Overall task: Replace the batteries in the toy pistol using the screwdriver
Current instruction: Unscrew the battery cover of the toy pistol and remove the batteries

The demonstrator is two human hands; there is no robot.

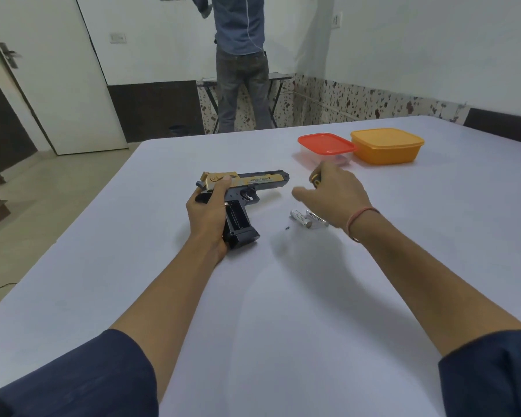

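A gold and black toy pistol (253, 183) lies on its side on the white table (283, 296), barrel pointing right. Its grip shows an open, empty battery compartment (236, 219). My left hand (208, 212) grips the rear of the pistol, thumb on the gold slide. My right hand (334, 195) hovers to the right of the pistol, blurred, with a yellow and black screwdriver handle (315, 179) showing above its fingers. Two silver batteries (306, 218) lie on the table beneath that hand. A small dark screw (287, 227) lies to their left.
A clear box with a red lid (325, 144) and an orange lidded box (387, 145) stand at the back right of the table. A person (241, 55) stands beyond the table's far edge by a folding stand. A door is at the left.
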